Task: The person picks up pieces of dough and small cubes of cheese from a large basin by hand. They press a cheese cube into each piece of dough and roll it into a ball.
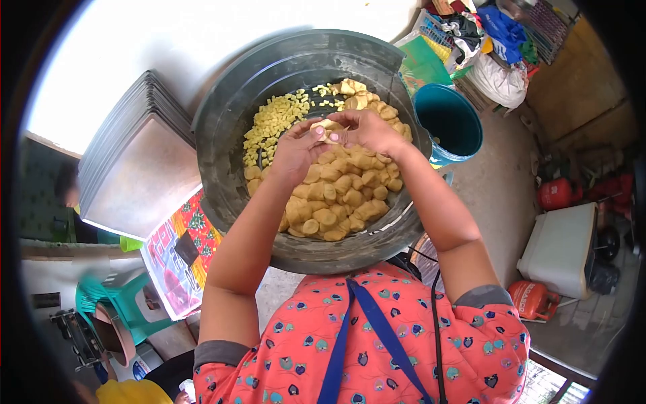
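Both hands meet over a big black round basin (pixel 232 87). My left hand (pixel 296 149) and my right hand (pixel 370 133) pinch a flattened piece of dough (pixel 328 126) between thumbs and fingers. Below them a heap of tan dough pieces (pixel 340 185) fills the near side of the basin, dusted and pressed against one another. More dough pieces line the right inner wall. At the far left inside lie many small pale-yellow cubes (pixel 276 121), which look like cheese, with a few strays near the far middle.
Stacked metal trays (pixel 134 168) lean to the left, above a colourful printed cover (pixel 182 256). A blue bucket (pixel 447 124) stands right of the basin. Farther right are red gas cylinders (pixel 533 301) and a white box (pixel 557 249). Green plastic chairs (pixel 128 303) stand lower left, near a person in yellow (pixel 134 392).
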Motion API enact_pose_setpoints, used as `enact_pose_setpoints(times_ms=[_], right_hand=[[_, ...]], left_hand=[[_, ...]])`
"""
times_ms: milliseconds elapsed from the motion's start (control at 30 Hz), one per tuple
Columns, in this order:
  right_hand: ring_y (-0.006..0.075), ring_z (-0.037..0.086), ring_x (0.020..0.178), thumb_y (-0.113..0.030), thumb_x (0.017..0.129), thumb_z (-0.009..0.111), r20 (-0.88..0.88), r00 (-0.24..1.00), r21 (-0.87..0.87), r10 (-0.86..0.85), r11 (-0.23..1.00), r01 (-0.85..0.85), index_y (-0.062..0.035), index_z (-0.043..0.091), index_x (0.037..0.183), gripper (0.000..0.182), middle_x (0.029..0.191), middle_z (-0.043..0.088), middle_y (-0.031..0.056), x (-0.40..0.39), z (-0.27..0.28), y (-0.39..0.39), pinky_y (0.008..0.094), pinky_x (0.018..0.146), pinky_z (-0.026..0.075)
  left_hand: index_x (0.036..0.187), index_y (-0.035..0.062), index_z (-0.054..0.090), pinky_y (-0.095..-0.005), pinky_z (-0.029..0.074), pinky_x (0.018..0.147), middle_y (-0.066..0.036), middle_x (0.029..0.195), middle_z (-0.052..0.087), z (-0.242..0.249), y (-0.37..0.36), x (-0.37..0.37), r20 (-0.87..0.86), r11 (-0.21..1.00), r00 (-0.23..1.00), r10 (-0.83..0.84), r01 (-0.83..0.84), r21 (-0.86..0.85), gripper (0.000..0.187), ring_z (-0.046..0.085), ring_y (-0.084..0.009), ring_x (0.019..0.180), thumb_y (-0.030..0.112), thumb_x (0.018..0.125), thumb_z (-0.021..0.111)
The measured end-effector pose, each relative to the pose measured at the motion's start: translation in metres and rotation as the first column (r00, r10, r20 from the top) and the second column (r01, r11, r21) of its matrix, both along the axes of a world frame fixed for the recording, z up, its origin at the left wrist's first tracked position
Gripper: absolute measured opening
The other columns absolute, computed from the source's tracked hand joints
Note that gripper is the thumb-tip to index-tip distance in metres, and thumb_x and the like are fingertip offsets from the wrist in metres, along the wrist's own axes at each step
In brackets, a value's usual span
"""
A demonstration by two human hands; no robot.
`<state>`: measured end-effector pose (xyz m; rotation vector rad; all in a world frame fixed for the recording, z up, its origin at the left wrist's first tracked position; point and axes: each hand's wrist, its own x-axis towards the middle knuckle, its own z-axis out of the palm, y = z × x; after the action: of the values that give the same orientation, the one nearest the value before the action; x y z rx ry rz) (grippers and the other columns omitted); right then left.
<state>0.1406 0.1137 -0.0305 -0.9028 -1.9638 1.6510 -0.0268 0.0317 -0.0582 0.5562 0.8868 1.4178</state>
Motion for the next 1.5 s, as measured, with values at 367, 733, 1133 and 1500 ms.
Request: enact_pose_setpoints(times_ms=[367, 733, 1133, 1500], right_hand=[[0.0068, 0.050, 0.054, -0.017, 0.087, 0.059, 0.054, 0.997, 0.051, -0.045, 0.998, 0.043, 0.0001, 0.064, 0.093, 0.019, 0.065, 0.057, 0.0022, -0.006, -0.002, -0.002, 0.0220, 0.051, 0.043], [0.0119, 0.056, 0.073, -0.018, 0.076, 0.072, 0.028, 1.000, 0.195, 0.007, 0.981, -0.012, -0.0017, 0.064, 0.097, 0.028, 0.083, 0.065, 0.0059, -0.002, -0.014, -0.004, 0.0273, 0.070, 0.045], [0.0083, 0.053, 0.059, -0.017, 0.080, 0.068, 0.009, 1.000, -0.015, -0.005, 1.000, 0.005, 0.0004, 0.064, 0.095, 0.023, 0.077, 0.064, 0.0053, -0.004, -0.003, -0.009, 0.0230, 0.054, 0.045], [0.0096, 0.059, 0.064, -0.020, 0.086, 0.061, -0.235, 0.959, -0.503, -0.160, 0.864, 0.021, 0.0014, 0.057, 0.108, 0.030, 0.087, 0.062, 0.0058, -0.005, -0.009, -0.005, 0.0232, 0.058, 0.051]], left_hand=[[0.107, 0.0017, 0.051, -0.0271, 0.052, 0.065, -0.007, 0.091, 0.058, 0.010, -0.003, 0.005, -0.422, 0.990, 0.906, -0.013, 0.070, 0.120, 0.024, 0.059, -0.0139, 0.075, 0.011, 0.086, 0.059], [0.100, 0.0025, 0.052, -0.0319, 0.055, 0.065, -0.008, 0.088, 0.059, 0.013, -0.006, 0.004, -0.244, 1.000, 0.970, 0.009, -0.006, 0.014, 0.019, 0.061, -0.0161, 0.072, 0.011, 0.085, 0.059], [0.107, 0.0000, 0.055, -0.0310, 0.055, 0.069, -0.011, 0.090, 0.061, 0.003, -0.006, -0.002, -0.497, 0.997, 0.865, -0.072, 0.075, -0.013, 0.027, 0.064, -0.0204, 0.076, 0.021, 0.091, 0.053], [0.128, 0.0028, 0.038, -0.0279, 0.050, 0.071, -0.006, 0.095, 0.057, 0.007, -0.006, -0.004, -0.382, 0.996, 0.922, -0.059, 0.082, 0.046, 0.050, 0.058, -0.0143, 0.082, 0.010, 0.084, 0.061]])
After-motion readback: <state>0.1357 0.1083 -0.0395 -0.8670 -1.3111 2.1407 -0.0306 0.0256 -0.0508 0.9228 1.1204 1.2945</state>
